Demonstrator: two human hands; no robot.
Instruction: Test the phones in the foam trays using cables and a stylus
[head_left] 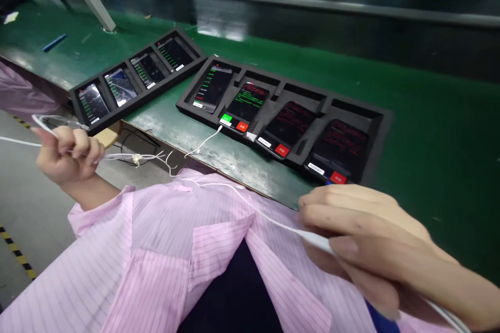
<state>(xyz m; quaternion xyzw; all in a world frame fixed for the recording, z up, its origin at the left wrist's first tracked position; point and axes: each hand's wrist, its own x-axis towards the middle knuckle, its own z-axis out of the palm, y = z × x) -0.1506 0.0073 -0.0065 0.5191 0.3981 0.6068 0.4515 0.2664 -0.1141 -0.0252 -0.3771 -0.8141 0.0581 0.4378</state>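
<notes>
While my left hand (pixel 70 153) is clenched around white cables (pixel 130 156), I see from afar that my right hand (pixel 367 231) grasps a white connector (pixel 316 240) between thumb and fingers. This connector is near the rightmost phone (pixel 339 146), which rests on the right black tray (pixel 378 132).

We can read no word or number with certainty. On the 4 phones (pixel 94 104) in the left tray (pixel 146 95) we see small green lines and white labels (pixel 92 120). In the right tray (pixel 378 138), the 1st phone (pixel 214 88) shows green lines with red lowest; the 2nd phone (pixel 252 100), red and green lines above a green button (pixel 226 118) and a red button (pixel 241 126); the 3rd phone (pixel 291 125) and 4th phone (pixel 338 148), red lines and 1 red button each, all illegible to us.
</notes>
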